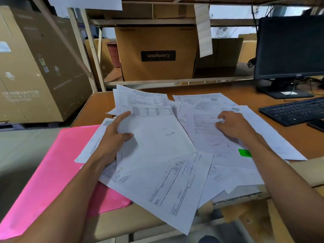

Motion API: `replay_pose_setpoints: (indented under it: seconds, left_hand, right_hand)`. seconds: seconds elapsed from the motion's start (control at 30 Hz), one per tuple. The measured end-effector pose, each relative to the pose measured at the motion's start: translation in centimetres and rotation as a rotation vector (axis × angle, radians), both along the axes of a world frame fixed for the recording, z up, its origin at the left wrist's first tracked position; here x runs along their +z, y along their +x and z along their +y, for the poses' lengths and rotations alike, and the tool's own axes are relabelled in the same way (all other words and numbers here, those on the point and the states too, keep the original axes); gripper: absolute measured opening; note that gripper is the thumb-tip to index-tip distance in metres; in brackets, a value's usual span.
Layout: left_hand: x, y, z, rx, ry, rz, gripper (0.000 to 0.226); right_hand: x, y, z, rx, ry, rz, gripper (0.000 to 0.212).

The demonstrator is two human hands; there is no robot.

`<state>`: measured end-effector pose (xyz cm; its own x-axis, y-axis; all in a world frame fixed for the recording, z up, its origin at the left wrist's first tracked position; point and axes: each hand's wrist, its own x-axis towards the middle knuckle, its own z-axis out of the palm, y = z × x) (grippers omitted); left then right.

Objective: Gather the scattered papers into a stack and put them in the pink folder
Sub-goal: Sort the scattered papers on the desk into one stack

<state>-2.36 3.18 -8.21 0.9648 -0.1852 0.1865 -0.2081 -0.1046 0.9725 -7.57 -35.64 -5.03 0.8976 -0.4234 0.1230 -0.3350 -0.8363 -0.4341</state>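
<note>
Several white printed papers lie scattered across the wooden desk (236, 92). My left hand (114, 137) grips a small stack of papers (154, 130) by its left edge, thumb on top, tilted up off the pile. My right hand (233, 125) rests on a loose sheet (205, 130) to the right, its fingers curled at the paper's surface. A large invoice sheet (168, 186) hangs over the desk's front edge. The pink folder (52, 169) lies at the left under my left forearm, partly covered by papers. One sheet carries a green sticker (244, 152).
A black keyboard (294, 111) and a phone (317, 125) sit at the right, behind them a dark monitor (289, 48). Cardboard boxes (156, 53) fill the shelf behind the desk and the floor at the left (35, 67).
</note>
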Motion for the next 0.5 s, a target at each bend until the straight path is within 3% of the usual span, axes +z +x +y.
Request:
replay_pose_setpoints:
  seconds: [0.13,0.23,0.3,0.37,0.43,0.5]
  left_hand:
    - [-0.4,0.2,0.1,-0.009,0.009,-0.029,0.074]
    - [-0.3,0.0,0.1,-0.01,-0.004,-0.031,0.074]
    - [-0.1,-0.1,0.0,-0.011,-0.032,-0.021,0.073]
    - [-0.1,-0.2,0.0,-0.014,-0.045,-0.01,0.073]
    - [-0.1,-0.2,0.1,-0.019,-0.043,-0.005,0.073]
    - [-0.1,-0.1,0.1,-0.019,-0.03,-0.008,0.073]
  right_hand:
    - [-0.5,-1.2,-2.3,-0.207,-0.163,0.264,0.073]
    - [-0.4,-1.5,-3.0,-0.138,-0.023,0.203,0.083]
    - [-0.1,-1.6,-3.6,-0.101,0.161,0.066,0.07]
    - [-0.2,-1.5,-4.0,-0.091,0.212,-0.097,0.038]
    - [-0.3,-1.5,-3.7,-0.051,0.034,-0.213,0.026]
    - [-0.1,-1.6,-3.0,-0.02,-0.176,-0.228,0.038]
